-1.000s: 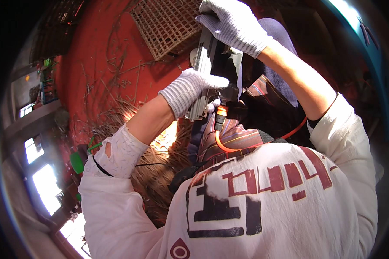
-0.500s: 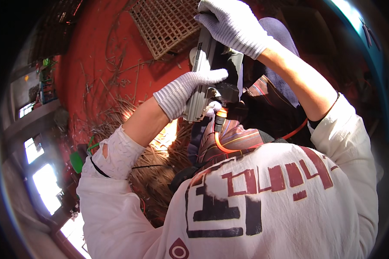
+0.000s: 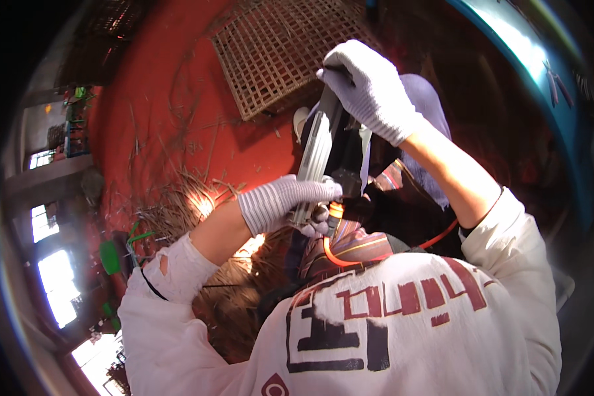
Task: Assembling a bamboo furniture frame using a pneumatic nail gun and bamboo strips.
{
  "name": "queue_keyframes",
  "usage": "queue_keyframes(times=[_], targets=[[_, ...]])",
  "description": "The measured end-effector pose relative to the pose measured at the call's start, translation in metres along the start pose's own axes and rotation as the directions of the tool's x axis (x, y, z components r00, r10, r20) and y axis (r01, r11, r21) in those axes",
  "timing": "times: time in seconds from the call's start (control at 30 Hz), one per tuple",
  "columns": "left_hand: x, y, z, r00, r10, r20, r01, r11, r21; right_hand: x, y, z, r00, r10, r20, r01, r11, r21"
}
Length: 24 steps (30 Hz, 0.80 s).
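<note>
In front of my lap is a grey and black tool (image 3: 315,150) that looks like an air nailer, with a long ribbed metal magazine. Its orange hose (image 3: 335,257) is plugged in by an orange and black coupling near my body. My left hand (image 3: 289,200), in a white knitted glove, is wrapped around the near end with the thumb lying across it. My right hand (image 3: 375,89), gloved alike, is closed at the far end of the magazine on a dark end piece, mostly hidden by the fingers.
A woven lattice basket (image 3: 270,56) sits on the red floor (image 3: 171,119) ahead. Dry strips (image 3: 178,211) litter the floor at left. A blue curved edge (image 3: 501,39) runs along the right, with a plier-like tool (image 3: 558,86) on it. Striped cloth (image 3: 356,244) covers my lap.
Both hands and the tool sit lower in the picture, as do the basket and floor. My left hand keeps its grip near the hose; my right hand remains at the far end.
</note>
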<state>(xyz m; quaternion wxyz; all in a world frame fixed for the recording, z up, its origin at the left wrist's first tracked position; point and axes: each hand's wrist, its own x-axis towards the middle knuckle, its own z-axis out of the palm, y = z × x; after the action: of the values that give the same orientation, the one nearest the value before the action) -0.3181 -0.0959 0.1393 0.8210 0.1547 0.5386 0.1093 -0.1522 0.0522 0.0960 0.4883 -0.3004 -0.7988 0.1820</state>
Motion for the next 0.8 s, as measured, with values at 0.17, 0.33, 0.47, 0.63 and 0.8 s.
queue_keyframes(times=[0.17, 0.33, 0.47, 0.63, 0.8], targets=[[-0.001, -0.007, 0.005, 0.996, 0.036, -0.088, -0.038, 0.999, -0.022, -0.006, -0.008, -0.009, 0.992, 0.052, 0.115, -0.054, 0.998, 0.016], [0.001, -0.007, 0.003, 0.994, 0.022, -0.104, -0.024, 1.0, -0.01, -0.002, -0.012, -0.009, 0.989, 0.092, 0.115, -0.092, 0.996, -0.008], [0.003, -0.002, 0.004, 0.998, 0.008, -0.06, -0.009, 1.0, -0.016, 0.004, -0.006, -0.005, 0.994, 0.089, 0.062, -0.087, 0.996, -0.023], [-0.005, -0.003, -0.01, 0.995, 0.071, 0.069, -0.062, 0.99, -0.13, 0.004, -0.004, -0.004, 0.999, 0.037, 0.039, -0.035, 0.998, -0.055], [-0.01, -0.004, -0.013, 0.984, 0.106, 0.145, -0.059, 0.952, -0.3, 0.002, 0.003, -0.003, 1.0, 0.008, 0.027, -0.006, 0.998, -0.065]])
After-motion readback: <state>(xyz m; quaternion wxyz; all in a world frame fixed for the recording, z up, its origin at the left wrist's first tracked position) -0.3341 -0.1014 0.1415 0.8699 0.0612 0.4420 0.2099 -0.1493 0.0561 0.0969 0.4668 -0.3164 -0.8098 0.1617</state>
